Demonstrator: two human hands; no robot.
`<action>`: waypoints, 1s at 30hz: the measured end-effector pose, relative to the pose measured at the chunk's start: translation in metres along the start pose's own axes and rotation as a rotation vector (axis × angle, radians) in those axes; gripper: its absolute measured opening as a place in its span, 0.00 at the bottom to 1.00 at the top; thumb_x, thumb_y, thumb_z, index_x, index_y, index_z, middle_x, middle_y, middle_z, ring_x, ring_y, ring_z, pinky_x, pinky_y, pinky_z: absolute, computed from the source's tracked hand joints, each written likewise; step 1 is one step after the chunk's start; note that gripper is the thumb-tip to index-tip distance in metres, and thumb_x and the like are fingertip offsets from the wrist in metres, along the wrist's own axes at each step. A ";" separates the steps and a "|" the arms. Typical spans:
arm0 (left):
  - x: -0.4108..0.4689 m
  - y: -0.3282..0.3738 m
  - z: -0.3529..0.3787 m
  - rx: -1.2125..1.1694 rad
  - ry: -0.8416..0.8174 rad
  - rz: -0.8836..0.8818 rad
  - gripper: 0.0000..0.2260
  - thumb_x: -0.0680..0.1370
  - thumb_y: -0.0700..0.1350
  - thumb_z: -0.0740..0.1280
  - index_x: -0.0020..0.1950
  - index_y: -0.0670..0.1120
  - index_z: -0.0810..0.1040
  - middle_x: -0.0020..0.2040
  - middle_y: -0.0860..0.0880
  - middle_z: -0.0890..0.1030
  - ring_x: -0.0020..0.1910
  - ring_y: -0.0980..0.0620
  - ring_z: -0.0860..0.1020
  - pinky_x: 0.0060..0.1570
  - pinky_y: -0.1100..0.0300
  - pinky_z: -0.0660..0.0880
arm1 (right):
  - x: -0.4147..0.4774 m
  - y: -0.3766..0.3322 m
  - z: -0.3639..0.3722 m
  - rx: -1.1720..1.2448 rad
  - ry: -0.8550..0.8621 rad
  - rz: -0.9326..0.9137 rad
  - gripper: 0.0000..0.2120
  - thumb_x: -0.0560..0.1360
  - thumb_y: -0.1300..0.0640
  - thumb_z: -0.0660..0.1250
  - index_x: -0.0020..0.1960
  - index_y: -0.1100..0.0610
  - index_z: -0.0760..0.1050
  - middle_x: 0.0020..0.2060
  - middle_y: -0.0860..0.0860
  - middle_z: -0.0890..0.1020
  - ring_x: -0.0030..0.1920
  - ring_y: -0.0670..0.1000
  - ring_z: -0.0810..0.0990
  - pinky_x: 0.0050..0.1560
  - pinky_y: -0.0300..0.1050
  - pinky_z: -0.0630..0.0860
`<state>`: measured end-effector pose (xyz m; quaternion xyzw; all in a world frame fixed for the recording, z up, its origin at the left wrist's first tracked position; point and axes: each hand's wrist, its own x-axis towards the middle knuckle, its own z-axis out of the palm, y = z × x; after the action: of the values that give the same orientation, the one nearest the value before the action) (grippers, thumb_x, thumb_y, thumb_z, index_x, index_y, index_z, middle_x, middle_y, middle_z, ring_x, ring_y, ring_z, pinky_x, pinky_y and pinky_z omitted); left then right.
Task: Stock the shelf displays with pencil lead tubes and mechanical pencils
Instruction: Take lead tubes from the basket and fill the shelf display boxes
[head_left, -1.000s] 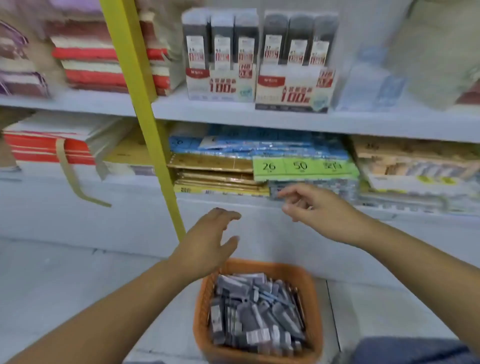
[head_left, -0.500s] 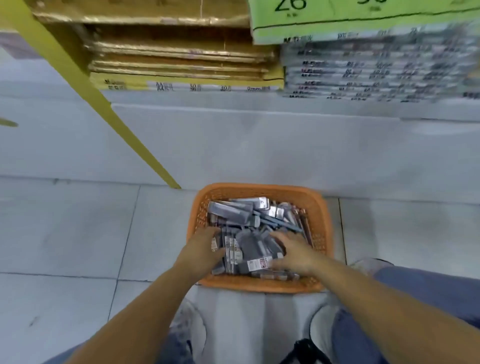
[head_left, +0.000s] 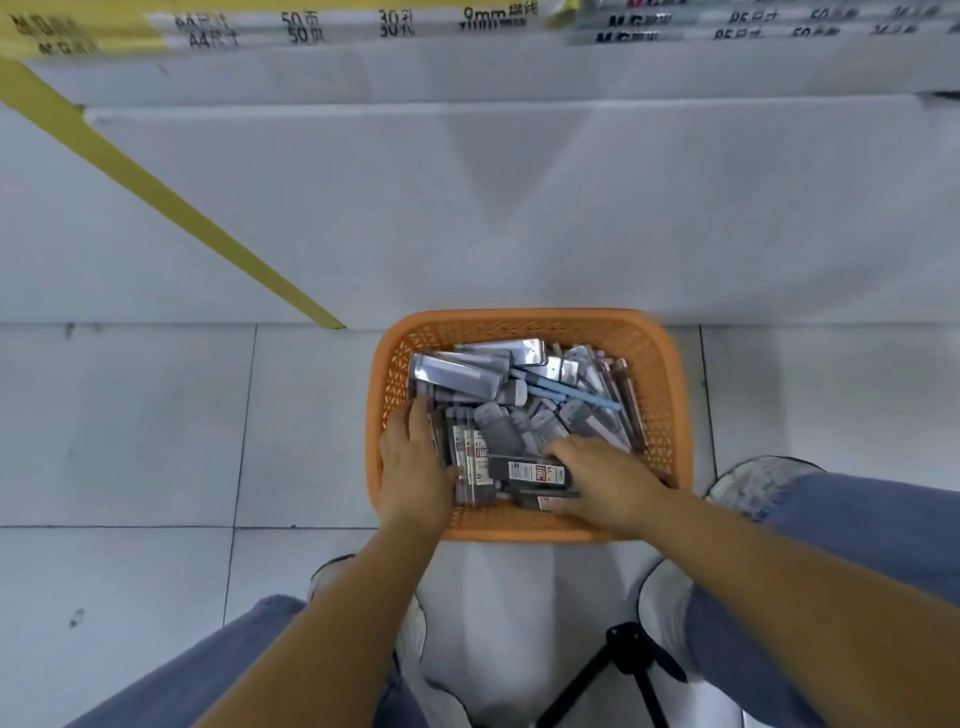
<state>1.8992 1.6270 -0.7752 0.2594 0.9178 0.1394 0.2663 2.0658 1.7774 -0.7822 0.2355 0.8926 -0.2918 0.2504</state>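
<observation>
Pale tiled floor (head_left: 130, 426) holds an orange mesh plastic basket (head_left: 519, 318); grey pencil lead tubes (head_left: 470, 452) by the flat-fingered left hand (head_left: 415, 467) point shelfward; right hand (head_left: 608, 480) grip unclear.

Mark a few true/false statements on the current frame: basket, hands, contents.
1. The orange basket stands on a shelf. False: it sits on the tiled floor.
2. The left hand and the right hand are both in the basket. True.
3. The basket is empty. False: it is full of grey packs.
4. A blue pencil lies on top of the packs. True.
</observation>
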 end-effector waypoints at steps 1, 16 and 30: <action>-0.001 0.001 0.001 -0.041 0.007 -0.028 0.42 0.73 0.41 0.76 0.81 0.49 0.55 0.78 0.46 0.61 0.77 0.45 0.60 0.76 0.50 0.58 | 0.001 -0.001 -0.001 -0.025 -0.010 0.002 0.22 0.72 0.45 0.71 0.62 0.50 0.68 0.58 0.51 0.75 0.59 0.53 0.74 0.54 0.48 0.73; -0.008 0.039 -0.061 -0.968 -0.249 -0.104 0.10 0.82 0.40 0.65 0.62 0.48 0.75 0.51 0.47 0.86 0.50 0.48 0.86 0.46 0.53 0.84 | -0.019 -0.036 -0.090 1.019 0.318 0.159 0.16 0.73 0.52 0.73 0.60 0.47 0.75 0.46 0.43 0.85 0.45 0.45 0.83 0.45 0.39 0.77; -0.102 0.156 -0.229 -1.243 -0.474 0.355 0.14 0.74 0.44 0.74 0.59 0.51 0.83 0.56 0.45 0.86 0.54 0.47 0.85 0.50 0.49 0.83 | -0.145 -0.157 -0.235 1.179 0.460 -0.254 0.08 0.80 0.48 0.62 0.56 0.44 0.78 0.50 0.42 0.85 0.53 0.44 0.83 0.55 0.40 0.76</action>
<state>1.9068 1.6726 -0.4834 0.2283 0.5280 0.6209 0.5324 2.0150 1.7751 -0.4683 0.2829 0.6343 -0.7025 -0.1554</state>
